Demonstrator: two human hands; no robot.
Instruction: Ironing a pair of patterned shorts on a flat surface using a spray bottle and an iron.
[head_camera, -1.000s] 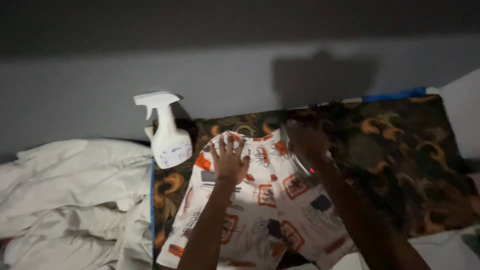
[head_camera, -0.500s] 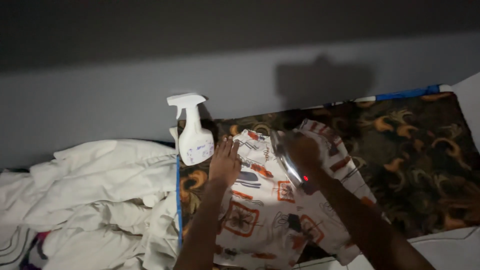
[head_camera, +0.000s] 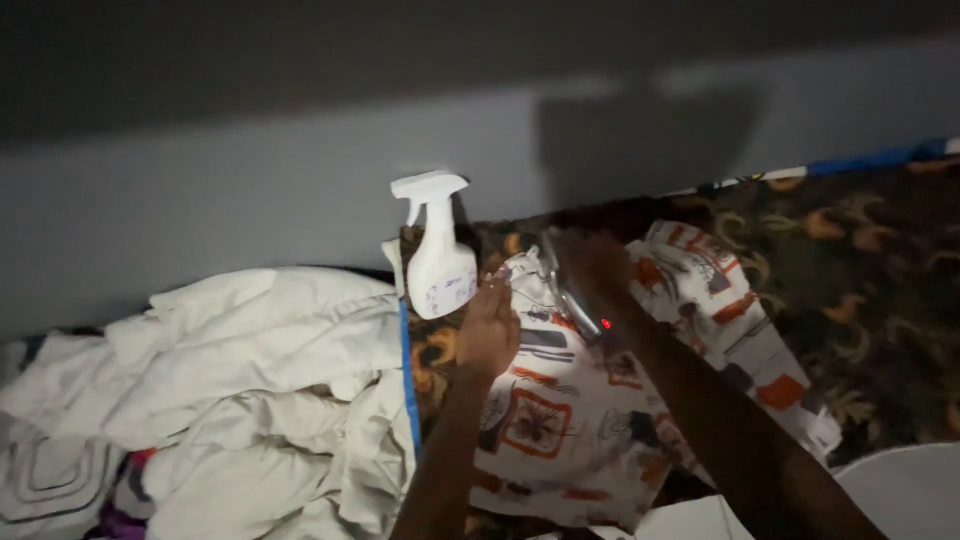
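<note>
Dark, swirl-patterned cloth (head_camera: 850, 290) covers the work surface, running from the centre of the view out toward 3 o'clock, with a grey wall (head_camera: 250, 190) behind it at 12 o'clock. At 8 o'clock lies a heap of white laundry (head_camera: 230, 390), rumpled and piled against the cloth's blue-trimmed edge. On the dark cloth, from the centre down toward 6 o'clock, a white garment with orange and dark square prints (head_camera: 580, 420) is spread fairly flat. A white trigger spray bottle (head_camera: 438, 262) stands upright at about 11 o'clock of the garment, just beside its upper edge.

The step in hand looks like pressing the garment's upper part. The right hand (head_camera: 592, 268) is clenched around the handle of an iron (head_camera: 572, 295), whose metal sole glints and whose small red lamp glows; the iron sits on the garment's top edge, tilted, with the forearm reaching in from 5 o'clock. The left hand (head_camera: 490, 325) lies open and flat, palm down, fingers together and pointing toward 12 o'clock, pinning the fabric just left of the iron and close to the bottle's base; its arm comes up from 6 o'clock. The next stroke, as I judge it, calls for keeping the fabric taut and the flat hand out of the iron's path.
</note>
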